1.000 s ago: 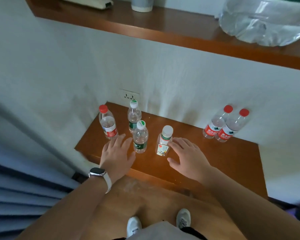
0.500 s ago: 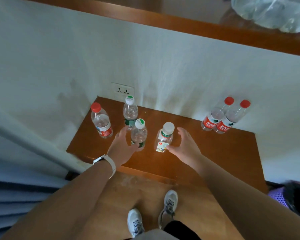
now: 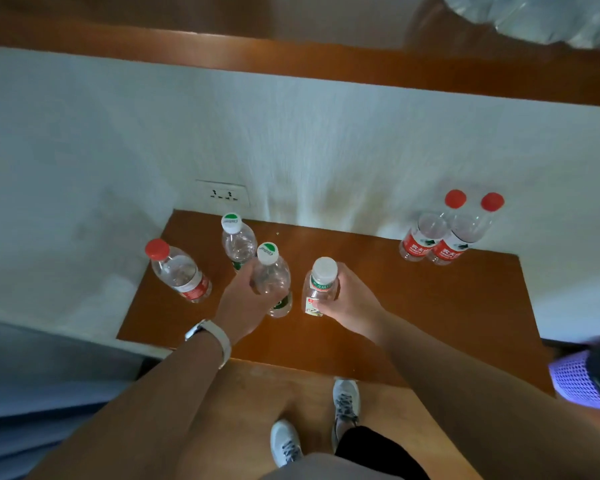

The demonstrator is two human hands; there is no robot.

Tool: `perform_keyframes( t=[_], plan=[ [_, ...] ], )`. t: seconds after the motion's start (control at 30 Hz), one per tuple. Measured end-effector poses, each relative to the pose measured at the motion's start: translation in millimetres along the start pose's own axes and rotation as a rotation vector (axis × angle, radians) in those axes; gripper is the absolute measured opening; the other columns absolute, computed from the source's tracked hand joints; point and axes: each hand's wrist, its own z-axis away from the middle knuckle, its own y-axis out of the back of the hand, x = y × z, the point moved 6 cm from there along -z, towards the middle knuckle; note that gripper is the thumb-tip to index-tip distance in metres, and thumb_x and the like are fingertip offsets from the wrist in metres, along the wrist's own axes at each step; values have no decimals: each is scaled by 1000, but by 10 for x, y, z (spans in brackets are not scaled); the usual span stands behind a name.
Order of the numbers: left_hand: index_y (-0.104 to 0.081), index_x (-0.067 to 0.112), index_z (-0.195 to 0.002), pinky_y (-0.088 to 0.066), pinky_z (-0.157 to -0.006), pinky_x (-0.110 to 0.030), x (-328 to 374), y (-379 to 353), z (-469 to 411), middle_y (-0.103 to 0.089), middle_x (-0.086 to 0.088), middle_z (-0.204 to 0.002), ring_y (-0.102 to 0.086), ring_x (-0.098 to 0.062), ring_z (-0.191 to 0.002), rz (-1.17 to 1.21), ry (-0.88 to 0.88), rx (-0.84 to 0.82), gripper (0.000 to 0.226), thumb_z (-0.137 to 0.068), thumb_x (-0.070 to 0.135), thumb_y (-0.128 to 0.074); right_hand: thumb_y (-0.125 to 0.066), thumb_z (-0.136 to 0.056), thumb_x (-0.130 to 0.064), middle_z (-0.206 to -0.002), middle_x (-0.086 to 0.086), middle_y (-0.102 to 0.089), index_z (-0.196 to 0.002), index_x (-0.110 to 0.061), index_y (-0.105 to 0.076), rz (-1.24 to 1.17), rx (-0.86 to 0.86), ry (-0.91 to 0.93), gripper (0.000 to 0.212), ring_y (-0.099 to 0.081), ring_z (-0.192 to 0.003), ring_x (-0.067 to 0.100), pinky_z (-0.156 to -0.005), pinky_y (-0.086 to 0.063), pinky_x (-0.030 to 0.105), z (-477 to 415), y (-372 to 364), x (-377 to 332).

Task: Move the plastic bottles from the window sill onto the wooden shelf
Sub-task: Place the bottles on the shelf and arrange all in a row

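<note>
Head view: our left hand (image 3: 244,303) curled round green-capped bottle (image 3: 271,276), our right hand (image 3: 353,301) wrapped round white-capped bottle (image 3: 321,283). Both upright, middle of lower wooden surface (image 3: 430,306), toward front edge. We should hold mid-body, lift straight up, clearing rear bottle (image 3: 239,241) just behind left one.

L hand (image 3: 246,299) grips green-cap bottle (image 3: 272,278); R hand (image 3: 352,299) grips white-cap bottle (image 3: 321,282)
</note>
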Motion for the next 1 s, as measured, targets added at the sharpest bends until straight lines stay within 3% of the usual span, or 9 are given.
perform_keyframes(
  t=[0.13, 0.2, 0.27, 0.4, 0.53, 0.67, 0.83, 1.0],
  plan=[
    [-48, 32, -129, -54, -83, -24, 226, -169, -211, -63, 15, -114, -62, -8, -103, 27, -31, -15, 58, -79, 40, -78, -82, -77, -31, -109, -17, -57, -125, -29, -47, -46, 51, -39, 59, -58, -97, 2, -85, -44, 14, -112, 302, 73],
    [-49, 28, -129, -56, -82, -26, 377, -308, -365, -63, 11, -114, -64, -11, -102, 35, -51, -55, 58, -80, 37, -78, -81, -78, -26, -95, -20, -57, -112, -30, -50, -48, 117, -53, 46, -58, -86, -8, -71, -43, 4, -176, 548, 176],
    [-49, 23, -130, -58, -83, -30, 522, -463, -543, -64, 5, -114, -65, -14, -102, 36, -58, -85, 58, -81, 34, -78, -80, -79, -21, -88, -20, -54, -109, -25, -52, -26, 184, -60, 41, -58, -77, -7, -63, -41, 1, -245, 805, 297],
    [-46, 19, -135, -59, -70, -22, 798, -739, -862, -64, 2, -114, -67, -14, -96, -36, -77, -90, 64, -82, 39, -76, -77, -80, -22, -115, -1, -53, -131, -15, -47, 12, 212, -120, 59, -56, -102, 15, -84, -42, 22, -401, 1165, 538],
    [-42, 24, -140, -60, -82, -35, 991, -969, -1110, -62, 0, -123, -65, -18, -102, -25, -48, -121, 66, -83, 38, -73, -77, -81, -31, -115, -6, -48, -137, -18, -44, 16, 254, -111, 66, -55, -101, 14, -84, -43, 29, -541, 1332, 700],
    [-45, 33, -128, -57, -84, -35, 1128, -1123, -1268, -61, 4, -122, -64, -19, -106, 35, -34, -159, 53, -83, 29, -73, -76, -83, -27, -110, -10, -47, -139, -21, -42, 24, 274, -111, 66, -56, -95, 11, -78, -42, 27, -652, 1369, 799],
    [-40, 27, -140, -52, -95, -41, 1160, -1220, -1353, -55, 3, -137, -57, -25, -120, 58, 3, -140, 67, -84, 21, -75, -73, -86, -22, -124, -4, -53, -142, -23, -40, -2, 274, -114, 65, -54, -99, 9, -83, -46, 28, -749, 1348, 859],
    [-38, 27, -144, -44, -106, -52, 1162, -1265, -1380, -52, 3, -142, -52, -26, -128, 106, 37, -132, 73, -83, 17, -77, -70, -89, -23, -129, -3, -53, -142, -25, -41, 13, 264, -110, 61, -51, -102, 8, -83, -41, 27, -809, 1320, 886]
  ],
)
